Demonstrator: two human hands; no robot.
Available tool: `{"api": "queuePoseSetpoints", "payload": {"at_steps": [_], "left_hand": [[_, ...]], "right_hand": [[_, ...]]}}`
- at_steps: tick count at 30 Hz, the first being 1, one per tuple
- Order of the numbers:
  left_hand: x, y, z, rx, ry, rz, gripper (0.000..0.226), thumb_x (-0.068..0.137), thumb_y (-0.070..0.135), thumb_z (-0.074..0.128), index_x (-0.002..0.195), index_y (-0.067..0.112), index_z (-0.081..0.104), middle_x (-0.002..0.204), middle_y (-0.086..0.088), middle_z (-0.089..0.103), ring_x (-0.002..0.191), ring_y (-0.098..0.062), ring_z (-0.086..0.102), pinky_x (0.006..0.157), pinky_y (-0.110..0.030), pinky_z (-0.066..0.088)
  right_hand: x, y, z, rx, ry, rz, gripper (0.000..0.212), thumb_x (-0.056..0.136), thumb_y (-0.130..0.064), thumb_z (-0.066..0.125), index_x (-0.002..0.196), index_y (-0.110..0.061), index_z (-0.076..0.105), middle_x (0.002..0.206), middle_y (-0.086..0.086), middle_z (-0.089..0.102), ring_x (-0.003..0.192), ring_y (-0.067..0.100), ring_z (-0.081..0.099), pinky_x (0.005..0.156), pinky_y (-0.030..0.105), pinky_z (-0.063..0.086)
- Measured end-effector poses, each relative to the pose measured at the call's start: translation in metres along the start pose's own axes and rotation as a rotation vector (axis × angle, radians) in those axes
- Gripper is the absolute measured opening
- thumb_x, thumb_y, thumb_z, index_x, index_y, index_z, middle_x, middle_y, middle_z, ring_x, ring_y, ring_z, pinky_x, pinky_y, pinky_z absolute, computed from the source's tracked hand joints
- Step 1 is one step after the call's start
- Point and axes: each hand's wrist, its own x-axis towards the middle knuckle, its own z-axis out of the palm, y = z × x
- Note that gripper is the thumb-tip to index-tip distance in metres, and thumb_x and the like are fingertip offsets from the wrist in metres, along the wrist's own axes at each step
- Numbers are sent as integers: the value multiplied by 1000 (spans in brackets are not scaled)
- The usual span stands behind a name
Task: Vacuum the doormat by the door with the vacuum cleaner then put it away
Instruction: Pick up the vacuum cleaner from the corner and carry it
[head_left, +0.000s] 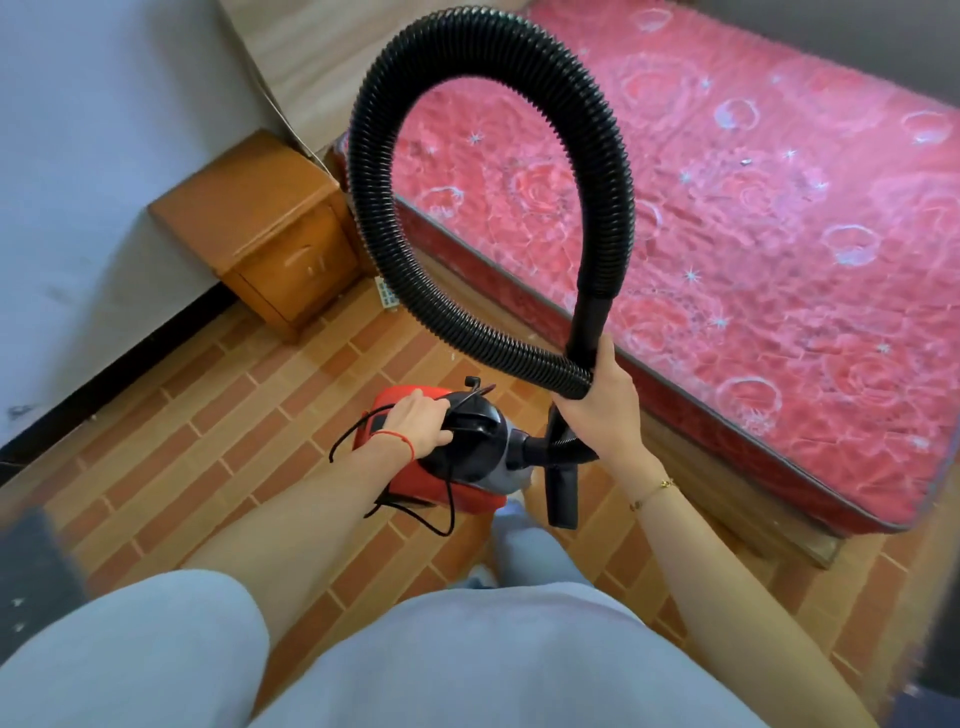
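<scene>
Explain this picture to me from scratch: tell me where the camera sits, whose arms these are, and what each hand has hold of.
The camera is worn on a person's head and looks down, so the two bare arms reaching forward are the wearer's own. The left hand grips the handle on top of a small red and black vacuum cleaner carried above the brick-pattern floor. The right hand holds the black ribbed hose, gathered into one big loop, along with its nozzle, which hangs down. A thin black cord dangles from the cleaner. Beyond it are a bed with a red mattress and a wooden bedside cabinet.
</scene>
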Motion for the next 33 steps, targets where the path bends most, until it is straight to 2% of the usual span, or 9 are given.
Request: {"api": "queuePoseSetpoints", "payload": {"at_steps": [8,16,26,29,33], "left_hand": [[78,-56,-52,9,0,-46,36,95,30,52,124,9,51,116,-17,58,110,-31,50,88,-37,39],[169,-96,-111,80,-29,-33,32,95,29,51,118,8,51,114,-15,58,110,-30,49,87,-36,39],[279,-158,-147,178,-47,118,29,95,31,50,114,10,51,112,-12,62,112,-29,48,88,-37,37],[314,-183,-147,190,-65,188,27,95,31,50,112,11,51,111,-12,62,111,-29,48,88,-37,37],[357,-215,-145,221,-94,288,27,94,32,50,111,11,51,112,-12,62,112,-30,47,91,-38,36]], "right_hand": [[111,-25,44,13,-5,-19,39,78,-19,69,101,-30,40,76,-11,60,68,19,62,56,38,52],[219,-45,66,56,-40,41,35,76,-25,69,96,-28,40,74,-9,59,65,15,61,54,39,52],[314,-61,110,28,58,139,38,76,-21,70,101,-27,42,75,-11,60,64,12,61,53,38,53],[334,-64,135,31,114,207,38,76,-21,70,99,-27,42,74,-11,59,64,14,61,54,40,53],[352,-70,175,6,202,318,40,75,-17,70,103,-25,42,78,-12,58,68,20,61,54,35,49]]}}
